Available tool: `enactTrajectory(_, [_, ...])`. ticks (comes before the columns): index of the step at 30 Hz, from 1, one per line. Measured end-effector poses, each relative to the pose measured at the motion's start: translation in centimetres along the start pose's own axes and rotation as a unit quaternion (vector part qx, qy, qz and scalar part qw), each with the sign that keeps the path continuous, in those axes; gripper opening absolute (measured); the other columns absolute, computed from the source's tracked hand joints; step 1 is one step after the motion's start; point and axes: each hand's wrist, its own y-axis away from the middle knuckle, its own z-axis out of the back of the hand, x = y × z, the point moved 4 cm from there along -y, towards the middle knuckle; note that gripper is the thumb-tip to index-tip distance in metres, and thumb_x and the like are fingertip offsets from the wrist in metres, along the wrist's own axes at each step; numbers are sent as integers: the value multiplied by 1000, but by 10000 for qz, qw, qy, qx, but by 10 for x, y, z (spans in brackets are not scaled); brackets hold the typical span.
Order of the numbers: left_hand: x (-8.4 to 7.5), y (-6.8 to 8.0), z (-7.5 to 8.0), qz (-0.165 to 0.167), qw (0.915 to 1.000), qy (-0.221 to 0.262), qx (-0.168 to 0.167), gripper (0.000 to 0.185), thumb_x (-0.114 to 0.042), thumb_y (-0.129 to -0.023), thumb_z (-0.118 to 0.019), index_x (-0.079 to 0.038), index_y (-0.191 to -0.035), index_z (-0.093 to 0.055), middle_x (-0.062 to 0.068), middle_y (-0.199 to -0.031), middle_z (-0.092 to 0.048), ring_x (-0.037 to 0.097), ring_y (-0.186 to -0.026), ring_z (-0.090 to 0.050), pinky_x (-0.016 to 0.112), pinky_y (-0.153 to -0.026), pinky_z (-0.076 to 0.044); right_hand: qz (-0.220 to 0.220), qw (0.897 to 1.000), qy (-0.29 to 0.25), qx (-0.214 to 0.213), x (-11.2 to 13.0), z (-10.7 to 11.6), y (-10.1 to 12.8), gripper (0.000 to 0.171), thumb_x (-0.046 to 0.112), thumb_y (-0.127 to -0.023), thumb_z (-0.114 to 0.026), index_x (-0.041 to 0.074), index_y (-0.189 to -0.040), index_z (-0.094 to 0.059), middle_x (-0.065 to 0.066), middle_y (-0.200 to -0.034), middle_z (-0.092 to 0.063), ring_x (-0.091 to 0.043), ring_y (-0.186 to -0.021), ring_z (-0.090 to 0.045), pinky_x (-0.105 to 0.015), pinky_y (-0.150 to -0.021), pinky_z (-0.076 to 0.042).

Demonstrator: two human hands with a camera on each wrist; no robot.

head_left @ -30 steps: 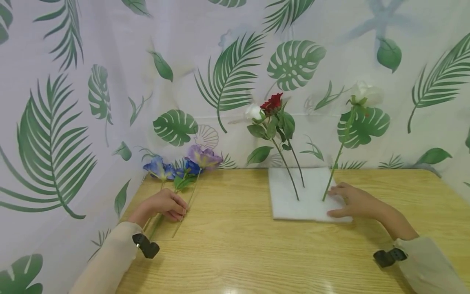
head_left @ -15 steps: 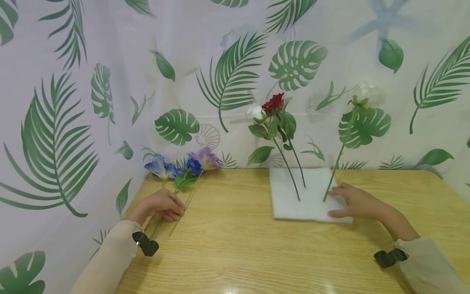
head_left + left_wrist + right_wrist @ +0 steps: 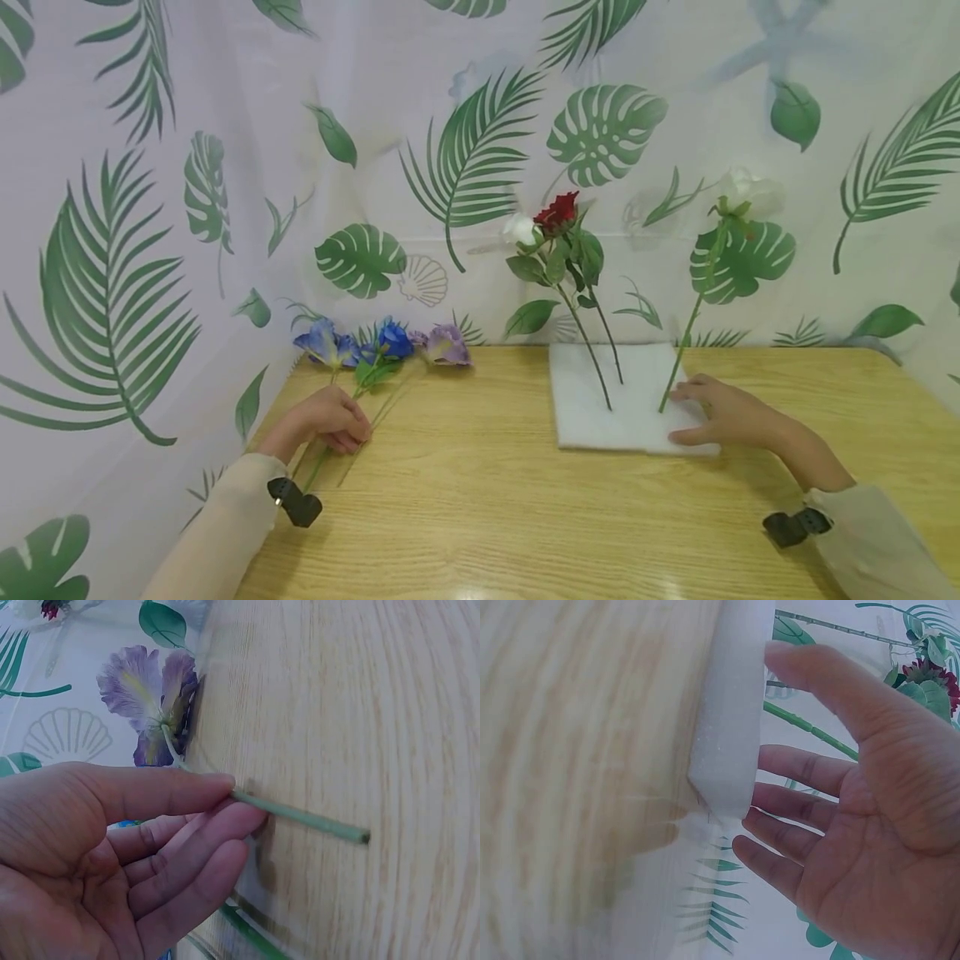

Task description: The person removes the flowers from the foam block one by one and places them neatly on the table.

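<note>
My left hand [image 3: 337, 421] pinches the thin green stem [image 3: 300, 816] of a purple iris-like flower [image 3: 142, 686] between thumb and fingertips, low over the table. The cut end of that stem sticks out past the fingertips. Beneath this hand lie the stems of a blue rose-like flower [image 3: 394, 338] and a blue-violet bloom [image 3: 324, 343]. On the right edge of a white foam board [image 3: 600, 432], my right hand [image 3: 731, 414] rests with its fingers spread and relaxed. A white rose [image 3: 752, 193] stands tilted in the board beside it.
A red rose [image 3: 557, 214] and a smaller white rose [image 3: 520, 228] also stand in the board, leaning left. The wooden table [image 3: 495, 517] meets a leaf-printed curtain [image 3: 480, 50] at its back and left sides.
The purple flower's head has swung down and to the right, level with the blue blooms. My left hand has shifted slightly left, holding its stem. The right hand stays put.
</note>
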Motion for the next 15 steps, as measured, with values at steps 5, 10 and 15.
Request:
enactTrajectory(5, [3, 2, 2, 129, 9998, -20, -175, 15, -1, -87, -72, 10, -97, -75, 4, -69, -71, 11, -59, -67, 31, -62, -64, 9, 10000, 26, 2, 1, 0, 0, 70, 37, -82, -85, -9, -131, -62, -36, -136, -52, -52, -122, -55, -64, -98, -50])
enactTrajectory(10, [4, 5, 3, 293, 9993, 78, -225, 15, 0, -84, -72, 11, -94, -74, 3, -63, -68, 10, -56, -65, 28, -60, -62, 6, 10000, 26, 20, 1, 1, 0, 71, 36, -83, -85, -10, -131, -62, -37, -136, -52, -52, -121, -55, -63, -98, -51])
enactTrajectory(15, [4, 8, 3, 348, 9992, -35, -170, 15, -2, -85, -72, 9, -95, -76, 3, -64, -69, 11, -57, -65, 28, -60, -61, 48, 10000, 18, 15, 2, 1, 0, 70, 36, -83, -85, -10, -131, -62, -37, -135, -52, -52, -121, -56, -63, -97, -51])
